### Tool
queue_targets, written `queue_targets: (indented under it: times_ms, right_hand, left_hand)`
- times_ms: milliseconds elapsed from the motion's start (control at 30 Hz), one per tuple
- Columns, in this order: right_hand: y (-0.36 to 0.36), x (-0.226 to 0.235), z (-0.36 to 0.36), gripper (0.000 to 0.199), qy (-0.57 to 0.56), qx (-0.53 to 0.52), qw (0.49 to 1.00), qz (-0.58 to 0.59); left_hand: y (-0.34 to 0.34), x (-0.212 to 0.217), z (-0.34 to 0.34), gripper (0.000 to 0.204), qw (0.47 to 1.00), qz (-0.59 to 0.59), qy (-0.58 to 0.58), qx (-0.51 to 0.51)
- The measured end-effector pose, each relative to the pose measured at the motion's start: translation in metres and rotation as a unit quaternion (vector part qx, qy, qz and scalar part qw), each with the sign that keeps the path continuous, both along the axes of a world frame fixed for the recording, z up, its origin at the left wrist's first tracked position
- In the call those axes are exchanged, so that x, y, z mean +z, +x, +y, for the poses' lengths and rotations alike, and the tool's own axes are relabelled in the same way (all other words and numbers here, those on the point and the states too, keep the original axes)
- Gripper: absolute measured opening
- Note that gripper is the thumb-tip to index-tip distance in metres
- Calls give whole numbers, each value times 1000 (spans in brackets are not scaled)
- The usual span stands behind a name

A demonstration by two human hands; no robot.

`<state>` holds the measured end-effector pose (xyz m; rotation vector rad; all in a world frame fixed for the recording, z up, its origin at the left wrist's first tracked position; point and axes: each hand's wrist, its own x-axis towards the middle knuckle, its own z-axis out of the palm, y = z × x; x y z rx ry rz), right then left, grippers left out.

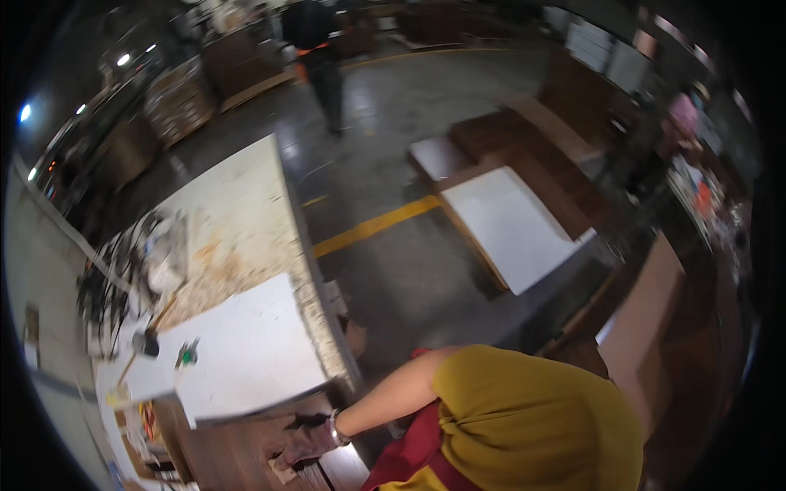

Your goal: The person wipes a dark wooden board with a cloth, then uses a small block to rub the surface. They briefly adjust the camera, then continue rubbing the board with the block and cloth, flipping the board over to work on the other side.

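Note:
My right hand (304,442) wears a dark, worn glove and a wristwatch. It reaches out from my yellow sleeve to the left, fingers curled over the edge of a dark brown wooden panel (237,454) at the bottom of the view. Just above it, a white board (246,352) lies on the near end of a speckled workbench (237,221). My left hand is out of view. A red apron strap crosses my chest.
A mallet (147,342) and a small green item (188,354) lie on the white board, with tangled clutter behind. White and brown panels (512,225) lie stacked on the floor past a yellow line (377,225). Another person (323,57) walks far off. A brown board (647,327) leans at the right.

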<state>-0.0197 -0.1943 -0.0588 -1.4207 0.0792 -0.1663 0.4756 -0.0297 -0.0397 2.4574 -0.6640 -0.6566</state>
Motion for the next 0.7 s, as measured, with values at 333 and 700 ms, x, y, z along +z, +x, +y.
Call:
queue_targets:
  times_ms: [333,700]
  right_hand:
    - [-76,19,-92,33,114,-199,965,-129]
    - [-113,-13,-165,36,305,-195,931,-43]
  left_hand:
    - [-82,213,86,47,969,-231,-68,-53]
    - [-474,291,86,19,747,-579,283,-163]
